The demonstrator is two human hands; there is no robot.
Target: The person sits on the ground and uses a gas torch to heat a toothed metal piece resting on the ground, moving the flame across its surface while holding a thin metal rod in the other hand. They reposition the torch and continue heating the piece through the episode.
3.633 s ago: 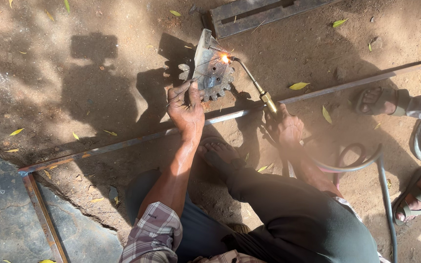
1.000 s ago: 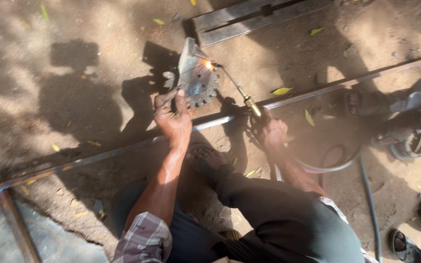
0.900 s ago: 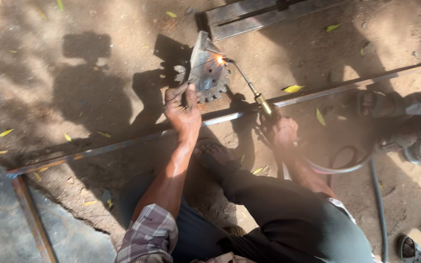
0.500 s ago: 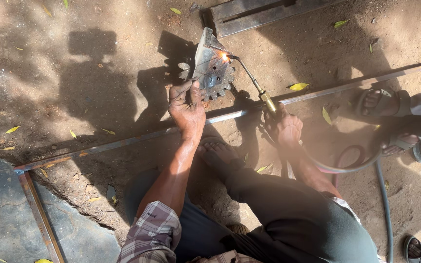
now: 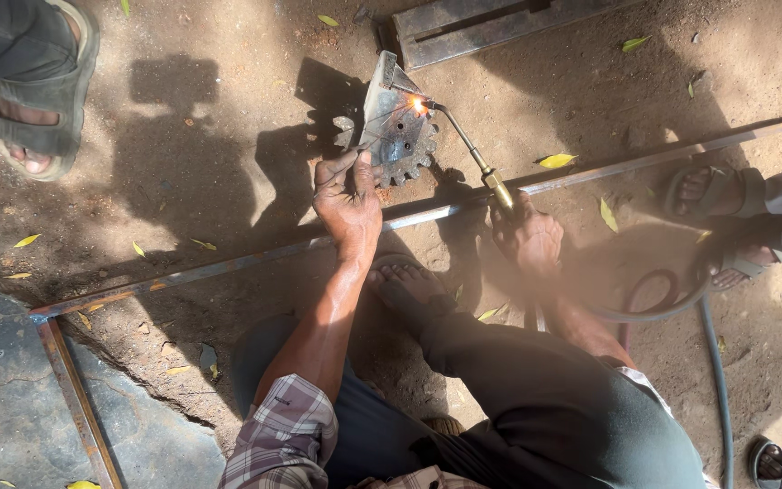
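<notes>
My left hand [image 5: 348, 199] steadies a toothed metal gear [image 5: 402, 143] joined to a grey metal plate [image 5: 382, 95], standing on edge on the dirt. My right hand [image 5: 529, 240] grips a gas torch [image 5: 472, 158] whose thin bent nozzle reaches up to the gear. A bright orange flame [image 5: 418, 104] burns at the nozzle tip against the top of the gear. A hose [image 5: 672, 303] runs from the torch off to the right. My sandalled foot [image 5: 406, 285] rests below the long metal bar [image 5: 228, 264].
A rusty angle-iron frame corner [image 5: 52, 330] lies at left over a dark slab. Another person's sandalled foot [image 5: 38, 81] is at top left; other feet [image 5: 712, 195] stand at right. A steel channel [image 5: 491, 23] lies at the top. Yellow leaves dot the dirt.
The view has shifted slightly. A person's sandalled foot has come into view at top left. Both my hands, gear and torch hold the same pose, flame still burning.
</notes>
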